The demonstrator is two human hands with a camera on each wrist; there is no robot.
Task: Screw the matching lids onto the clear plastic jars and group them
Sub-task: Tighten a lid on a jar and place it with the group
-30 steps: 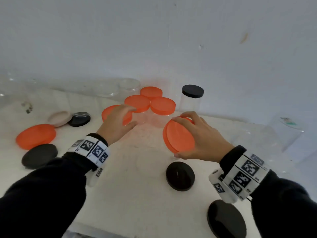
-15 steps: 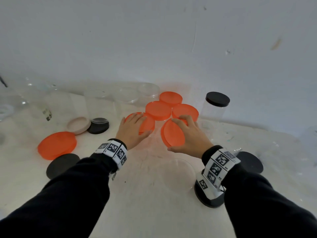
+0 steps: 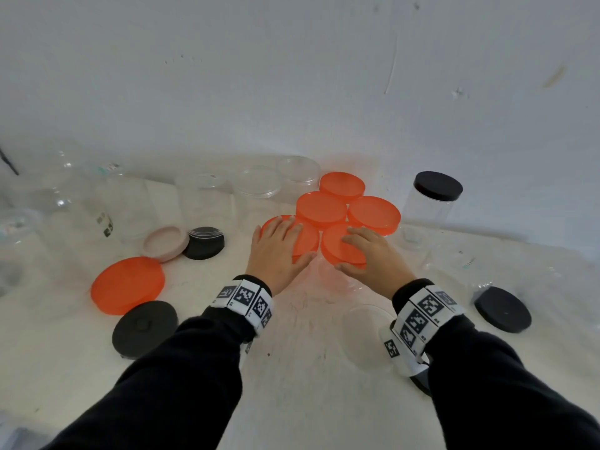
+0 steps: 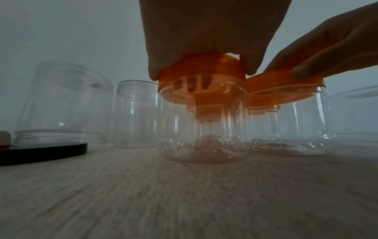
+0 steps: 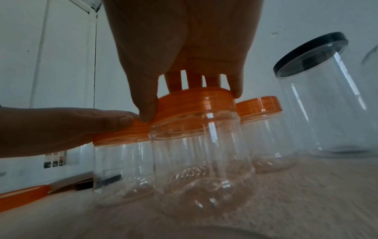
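Several clear jars with orange lids stand grouped at the table's middle back. My left hand [image 3: 282, 241] lies flat on the lid of the front-left jar [image 4: 204, 122], fingers straight across the top and thumb beside the rim. My right hand [image 3: 357, 251] grips the orange lid [image 5: 196, 103] of the front-right jar [image 5: 204, 169], thumb on one side of the rim and fingers over the top. This jar leans slightly and touches its neighbours. Behind them stand three more orange-lidded jars [image 3: 321, 209].
A tall jar with a black lid [image 3: 438, 186] stands right of the group. Lidless clear jars [image 3: 201, 193] line the back left. Loose lids lie about: a large orange one [image 3: 128, 284], black ones [image 3: 144, 328] [image 3: 502, 308] [image 3: 204, 241], a pink one [image 3: 165, 241].
My right hand has carried its orange-lidded jar away from me and brought it in against the group, less tilted than before. My left hand has stayed on its jar's lid.
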